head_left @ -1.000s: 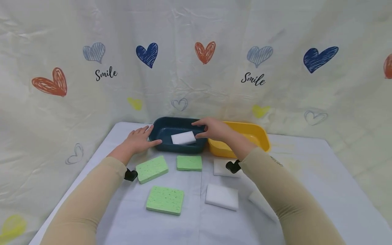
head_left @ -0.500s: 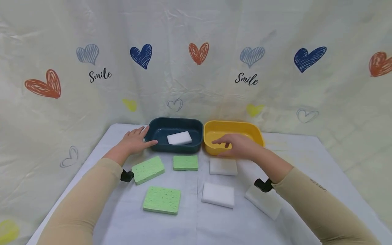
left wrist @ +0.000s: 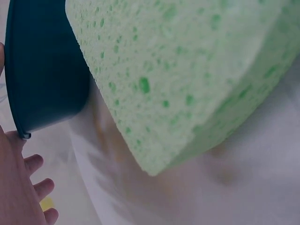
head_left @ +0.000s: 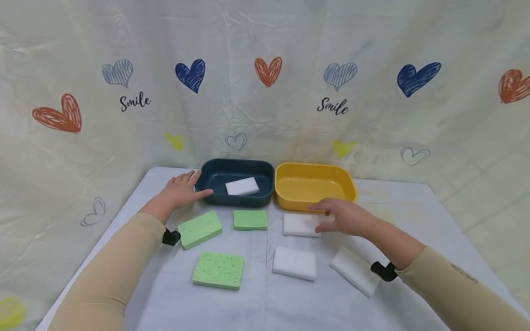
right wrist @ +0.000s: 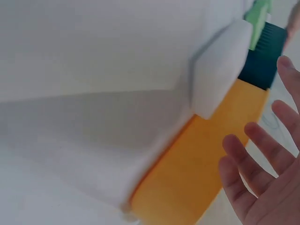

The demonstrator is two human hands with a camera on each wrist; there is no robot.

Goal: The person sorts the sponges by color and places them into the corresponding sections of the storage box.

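Note:
My left hand (head_left: 179, 191) rests with spread fingers at the left end of a dark teal tub (head_left: 238, 201), touching its rim. Inside that tub lies a white sponge-like block (head_left: 242, 186). My right hand (head_left: 347, 218) is held over the table just in front of a yellow tub (head_left: 314, 170), fingers apart and nothing in them. Close to its thumb and fingertips is a flat white block (head_left: 299, 225). The right wrist view shows the relaxed fingers (right wrist: 267, 145) beside the yellow tub's wall (right wrist: 192, 164), with a white block (right wrist: 220, 70) apart from them.
Green sponges lie at left: one (head_left: 200, 230) near my left wrist, one (head_left: 250, 220) before the teal tub, one (head_left: 218, 270) nearer. Two more white blocks, one in the middle (head_left: 294, 263) and one at right (head_left: 356, 271), lie on the white-covered table (head_left: 265, 308). A heart-printed curtain (head_left: 232, 105) hangs behind.
My right hand has left the white block in the teal tub and moved right and nearer, past the yellow tub. My left hand has stayed at the teal tub. The view shifted slightly.

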